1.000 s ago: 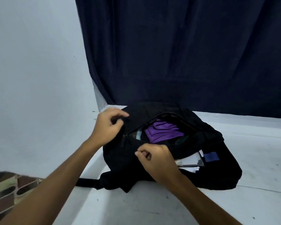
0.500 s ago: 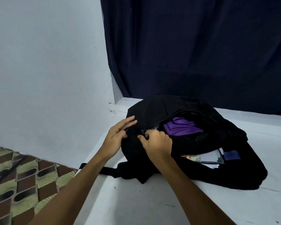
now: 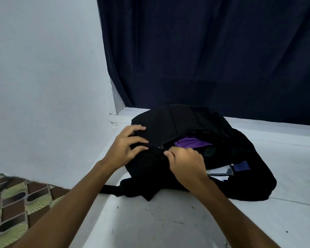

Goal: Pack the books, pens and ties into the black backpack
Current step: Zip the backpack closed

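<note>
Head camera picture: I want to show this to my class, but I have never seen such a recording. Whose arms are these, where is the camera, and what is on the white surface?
The camera sits on a person's head and looks forward and down, so the two bare arms are the wearer's own. No machine is involved. A black backpack lies on a white ledge before a dark curtain. Its main opening gapes, showing purple cloth inside; books or papers peek from a lower opening. The left hand presses on the bag's fabric. The right hand pinches something at the zipper's end, probably the pull, though it is too small to be sure. Patterned floor tiles show at lower left.
</note>
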A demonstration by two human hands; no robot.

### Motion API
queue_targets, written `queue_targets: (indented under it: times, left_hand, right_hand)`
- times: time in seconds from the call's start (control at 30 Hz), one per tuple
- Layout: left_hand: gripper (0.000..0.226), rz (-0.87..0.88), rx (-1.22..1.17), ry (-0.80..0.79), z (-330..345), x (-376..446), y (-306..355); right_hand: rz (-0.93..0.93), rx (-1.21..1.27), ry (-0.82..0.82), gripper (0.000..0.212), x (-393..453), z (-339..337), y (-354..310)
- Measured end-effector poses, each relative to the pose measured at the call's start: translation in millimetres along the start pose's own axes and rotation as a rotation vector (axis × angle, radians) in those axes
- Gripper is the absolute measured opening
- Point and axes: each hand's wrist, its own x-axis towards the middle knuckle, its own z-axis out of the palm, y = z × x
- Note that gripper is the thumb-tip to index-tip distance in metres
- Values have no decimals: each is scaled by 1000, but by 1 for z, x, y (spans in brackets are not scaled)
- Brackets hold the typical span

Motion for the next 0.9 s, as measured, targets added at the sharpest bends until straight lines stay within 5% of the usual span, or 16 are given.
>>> queue_targets:
  times: [0.33,0.43,0.53,0.67,0.8,0.9]
  left_hand:
    - [28,-89,-26,67,2,-17,2]
    - [27,-153,-15,118,8,-19,10]
    - [27,-176,42,182,12,-27,19]
    - [33,-49,184,266,24,-33,38]
    - [21,28,289,221,40,-39,52]
    - [23,65,326,172,53,-44,54]
  right_hand:
    - [448,39,192,29,-46,-12,186]
    - [370,79,425,21,-47,2,176]
    - [30,125,700,11,-47,10,135]
    - [-189,167,502,33,-50,36,68]
    - [73,-21,96,49,-33,57,43]
    - [127,15,100,53,-28,58,34]
